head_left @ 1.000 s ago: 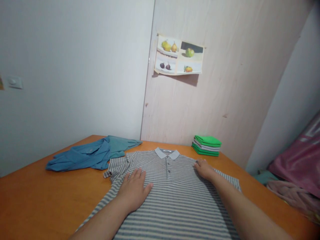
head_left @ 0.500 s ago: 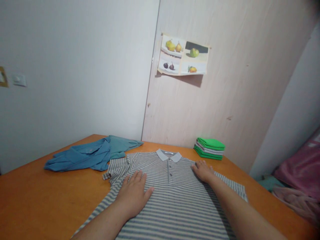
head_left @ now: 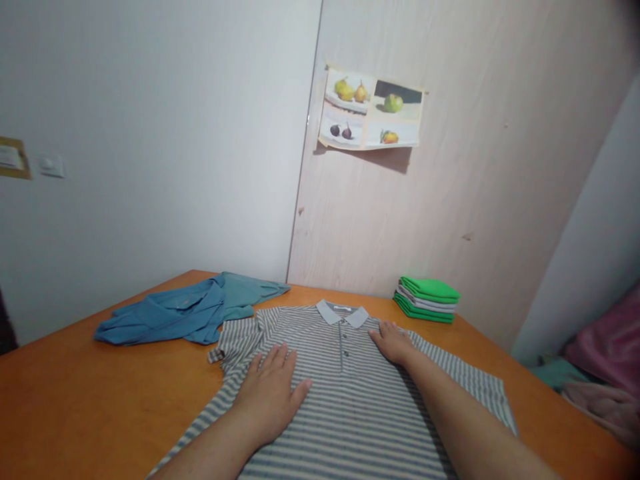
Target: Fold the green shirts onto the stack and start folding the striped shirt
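A grey-and-white striped polo shirt (head_left: pixel 350 400) lies spread face up on the orange table (head_left: pixel 100 400), collar toward the wall. My left hand (head_left: pixel 270 393) rests flat on the shirt's left chest, fingers stretched out and apart. My right hand (head_left: pixel 393 342) lies palm down near the shirt's right shoulder, just right of the collar, fingers extended. Neither hand holds anything.
A crumpled blue shirt (head_left: pixel 185 313) lies at the back left of the table, touching the striped shirt's sleeve. A small stack of folded green and grey clothes (head_left: pixel 427 299) sits at the back right by the wall. Pink bedding (head_left: pixel 605 353) is off to the right.
My right hand has slid left across the shirt, from the shoulder seam toward the collar. My left hand stays flat in about the same spot. The view has shifted slightly.
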Available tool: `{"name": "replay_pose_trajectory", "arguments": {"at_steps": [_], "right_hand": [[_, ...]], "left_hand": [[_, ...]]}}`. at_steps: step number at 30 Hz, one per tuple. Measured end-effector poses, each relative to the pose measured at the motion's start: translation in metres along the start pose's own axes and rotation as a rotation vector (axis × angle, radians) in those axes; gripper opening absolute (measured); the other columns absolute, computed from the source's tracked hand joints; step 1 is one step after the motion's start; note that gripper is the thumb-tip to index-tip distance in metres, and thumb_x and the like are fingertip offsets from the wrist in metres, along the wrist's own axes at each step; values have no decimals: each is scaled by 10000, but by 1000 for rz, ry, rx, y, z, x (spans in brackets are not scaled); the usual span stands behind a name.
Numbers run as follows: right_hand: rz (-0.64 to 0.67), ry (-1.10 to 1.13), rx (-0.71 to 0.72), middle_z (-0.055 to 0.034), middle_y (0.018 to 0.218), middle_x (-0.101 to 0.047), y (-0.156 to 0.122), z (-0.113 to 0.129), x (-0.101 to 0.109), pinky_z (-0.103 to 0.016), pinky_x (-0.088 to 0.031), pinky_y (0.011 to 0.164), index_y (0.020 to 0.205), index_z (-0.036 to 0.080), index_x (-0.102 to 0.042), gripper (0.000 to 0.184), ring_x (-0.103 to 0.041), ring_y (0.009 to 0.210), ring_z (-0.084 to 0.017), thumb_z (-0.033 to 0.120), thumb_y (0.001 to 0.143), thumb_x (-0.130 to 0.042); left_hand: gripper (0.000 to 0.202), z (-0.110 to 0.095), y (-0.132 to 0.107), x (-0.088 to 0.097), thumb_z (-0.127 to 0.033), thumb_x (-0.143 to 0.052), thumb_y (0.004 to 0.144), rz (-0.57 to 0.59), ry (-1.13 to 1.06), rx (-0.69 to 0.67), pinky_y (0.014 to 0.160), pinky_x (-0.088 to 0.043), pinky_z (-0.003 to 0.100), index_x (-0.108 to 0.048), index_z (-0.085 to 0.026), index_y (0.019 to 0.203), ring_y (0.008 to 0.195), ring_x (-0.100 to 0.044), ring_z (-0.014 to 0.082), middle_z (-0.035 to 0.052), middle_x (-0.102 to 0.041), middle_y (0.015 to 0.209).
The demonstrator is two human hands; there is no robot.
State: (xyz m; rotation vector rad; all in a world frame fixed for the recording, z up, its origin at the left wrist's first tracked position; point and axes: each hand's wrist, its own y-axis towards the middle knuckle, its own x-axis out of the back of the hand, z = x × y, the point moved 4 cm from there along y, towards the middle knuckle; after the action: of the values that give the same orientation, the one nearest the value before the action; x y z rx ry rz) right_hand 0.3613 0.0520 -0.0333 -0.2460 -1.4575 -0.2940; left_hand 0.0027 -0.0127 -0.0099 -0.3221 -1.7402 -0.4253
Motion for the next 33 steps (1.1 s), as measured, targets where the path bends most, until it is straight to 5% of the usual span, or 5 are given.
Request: {"name": "replay_pose_trajectory", "arguments": {"at_steps": [21,33], "right_hand": [[9,26,92,-153,1660,-180,20,57,-6,-546,-116,1206,1580,118,-249,793,-142,1530,-305,629,981,-159],[39,12,88,-157,1662,-168,20,67,-10,-626,-122,1182,1586,137,-235,791,-134,1529,-327,636,975,-177]], "left_hand": [[743,-1,-2,-2,-603,-306,938,11,-20,19,1226,-125,551,-418,-163,1526,1514,-218,316,132,-306,1613],[752,-4,-5,2,-597,-293,947,27,-70,16,1227,-106,569,-406,-135,1529,1519,-194,324,149,-295,1614]]}}
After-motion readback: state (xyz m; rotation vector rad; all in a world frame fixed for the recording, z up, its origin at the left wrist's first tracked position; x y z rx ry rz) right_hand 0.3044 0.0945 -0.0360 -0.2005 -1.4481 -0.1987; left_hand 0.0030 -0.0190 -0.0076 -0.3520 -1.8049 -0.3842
